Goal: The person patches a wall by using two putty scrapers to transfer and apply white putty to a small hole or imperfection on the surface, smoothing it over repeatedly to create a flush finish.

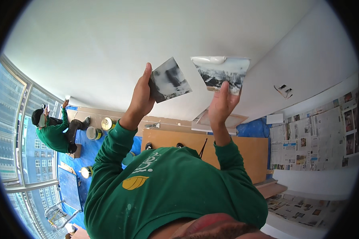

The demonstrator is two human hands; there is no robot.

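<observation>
Held up in front of the white wall (155, 28), a square, putty-smeared metal scraper (169, 79) is gripped by my left hand (141, 95), thumb upright at its edge. In my right hand (223, 109) is a wider, tapered scraper (219, 69) with white paste along its far edge and dark smears on its face. The two blades are side by side, apart. My right thumb lies over the lower part of its blade; the other fingers are mostly hidden behind it.
A co-worker (54, 133) in green crouches by windows (20, 131) at left, near buckets (93, 133) on blue sheeting (83, 155). An orange-brown board (247, 159) lies below my hands. Right are a wall opening with wires (283, 91) and newspaper-covered surfaces (307, 139). A metal step stool (62, 213) is lower left.
</observation>
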